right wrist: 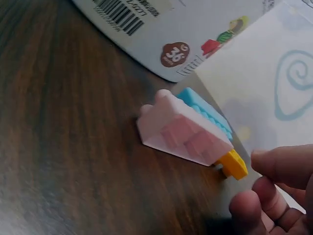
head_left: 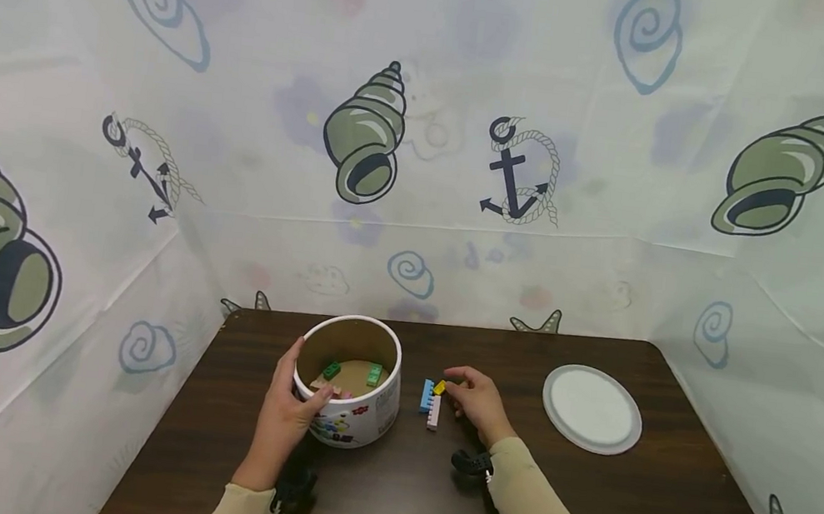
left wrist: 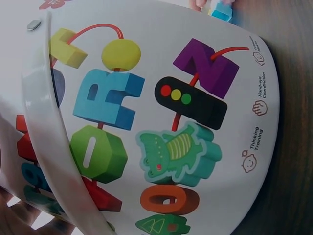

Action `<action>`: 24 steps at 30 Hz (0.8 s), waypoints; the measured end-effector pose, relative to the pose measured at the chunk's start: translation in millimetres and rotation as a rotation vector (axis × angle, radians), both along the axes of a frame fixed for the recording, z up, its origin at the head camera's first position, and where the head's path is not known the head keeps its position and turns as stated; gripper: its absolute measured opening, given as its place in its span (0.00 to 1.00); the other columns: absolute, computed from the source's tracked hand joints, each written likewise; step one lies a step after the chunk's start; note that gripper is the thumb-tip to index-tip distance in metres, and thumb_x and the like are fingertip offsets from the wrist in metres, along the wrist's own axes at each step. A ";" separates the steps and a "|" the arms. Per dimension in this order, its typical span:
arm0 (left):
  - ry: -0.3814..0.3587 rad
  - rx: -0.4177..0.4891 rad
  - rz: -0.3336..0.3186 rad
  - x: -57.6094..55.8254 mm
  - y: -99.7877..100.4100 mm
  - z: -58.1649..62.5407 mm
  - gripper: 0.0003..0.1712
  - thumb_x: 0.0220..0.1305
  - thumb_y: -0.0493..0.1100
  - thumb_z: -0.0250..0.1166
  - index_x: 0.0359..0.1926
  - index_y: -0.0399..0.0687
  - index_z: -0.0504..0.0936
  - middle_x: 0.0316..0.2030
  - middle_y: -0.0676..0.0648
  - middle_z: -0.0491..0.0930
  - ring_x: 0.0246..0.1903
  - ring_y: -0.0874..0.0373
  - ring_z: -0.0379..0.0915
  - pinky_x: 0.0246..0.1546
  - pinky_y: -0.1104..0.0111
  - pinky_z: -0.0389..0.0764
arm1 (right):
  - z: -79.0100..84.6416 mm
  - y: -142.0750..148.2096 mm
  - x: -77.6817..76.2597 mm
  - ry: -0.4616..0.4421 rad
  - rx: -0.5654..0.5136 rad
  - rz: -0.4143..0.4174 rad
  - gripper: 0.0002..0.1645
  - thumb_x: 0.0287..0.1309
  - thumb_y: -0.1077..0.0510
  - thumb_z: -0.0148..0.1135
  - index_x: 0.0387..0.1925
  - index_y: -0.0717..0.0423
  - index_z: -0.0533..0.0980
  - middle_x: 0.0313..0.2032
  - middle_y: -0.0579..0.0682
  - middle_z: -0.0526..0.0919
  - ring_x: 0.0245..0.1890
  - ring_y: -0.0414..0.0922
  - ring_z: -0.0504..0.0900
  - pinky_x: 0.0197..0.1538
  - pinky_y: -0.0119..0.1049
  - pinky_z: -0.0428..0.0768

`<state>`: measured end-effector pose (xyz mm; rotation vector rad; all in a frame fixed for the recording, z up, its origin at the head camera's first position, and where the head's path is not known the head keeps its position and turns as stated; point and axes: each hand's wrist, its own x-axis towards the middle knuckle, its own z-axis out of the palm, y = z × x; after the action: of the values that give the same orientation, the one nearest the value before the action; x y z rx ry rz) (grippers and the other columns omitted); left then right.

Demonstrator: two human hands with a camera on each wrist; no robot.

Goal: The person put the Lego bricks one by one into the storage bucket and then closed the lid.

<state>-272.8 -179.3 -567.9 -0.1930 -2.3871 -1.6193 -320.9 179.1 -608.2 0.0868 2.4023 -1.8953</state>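
My left hand (head_left: 288,403) grips a white cylindrical bucket (head_left: 357,421) by its rim, fingers along the left side. Colourful letter and animal pictures cover the bucket's wall (left wrist: 259,122). Inside lie a dark green brick (head_left: 331,370), a lighter green brick (head_left: 374,374) and some pink pieces, partly behind the rim. Right of the bucket, a blue brick (head_left: 427,396), a pale pink brick (head_left: 434,413) and a small yellow brick (right wrist: 234,165) sit together on the table. My right hand (head_left: 478,402) has its loosely bent fingertips right beside the yellow brick, with nothing between them.
A round white lid (head_left: 593,410) lies on the brown wooden table (head_left: 682,486) at the right. A pale cloth (head_left: 436,167) printed with shells and anchors surrounds the table at the back and sides.
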 end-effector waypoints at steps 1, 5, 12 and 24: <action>0.000 0.003 0.000 0.1 0.2 -0.3 0.60 0.67 0.50 0.78 0.89 0.57 0.50 0.85 0.40 0.55 0.78 0.37 0.62 0.70 0.40 0.73 | 0.6 0.0 0.0 0.004 0.007 0.005 0.19 0.75 0.56 0.68 0.63 0.53 0.85 0.28 0.47 0.75 0.29 0.46 0.78 0.35 0.36 0.84; -0.001 0.009 0.006 0.1 0.4 -0.5 0.60 0.67 0.48 0.78 0.89 0.59 0.50 0.85 0.42 0.56 0.78 0.38 0.63 0.69 0.41 0.74 | 2.0 -0.6 -1.3 0.016 0.033 0.020 0.20 0.73 0.57 0.70 0.63 0.54 0.85 0.27 0.46 0.75 0.28 0.45 0.77 0.34 0.35 0.83; -0.001 0.015 -0.008 -1.9 -0.4 -0.2 0.60 0.68 0.51 0.78 0.89 0.58 0.50 0.85 0.41 0.55 0.79 0.37 0.61 0.70 0.42 0.73 | 0.5 -1.0 -4.2 0.014 0.084 0.059 0.22 0.70 0.58 0.73 0.63 0.53 0.86 0.25 0.47 0.75 0.24 0.45 0.76 0.34 0.37 0.84; -0.012 0.027 0.012 0.5 1.8 -1.6 0.60 0.66 0.44 0.79 0.89 0.58 0.52 0.85 0.40 0.55 0.79 0.34 0.60 0.73 0.36 0.69 | -0.7 2.3 -6.8 0.014 0.164 0.099 0.10 0.68 0.61 0.74 0.49 0.58 0.87 0.26 0.49 0.80 0.24 0.44 0.81 0.32 0.37 0.85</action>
<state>-272.3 -177.5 -569.5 -0.1641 -2.3688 -1.6509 -327.7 181.4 -608.9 -0.0355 2.5166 -1.6621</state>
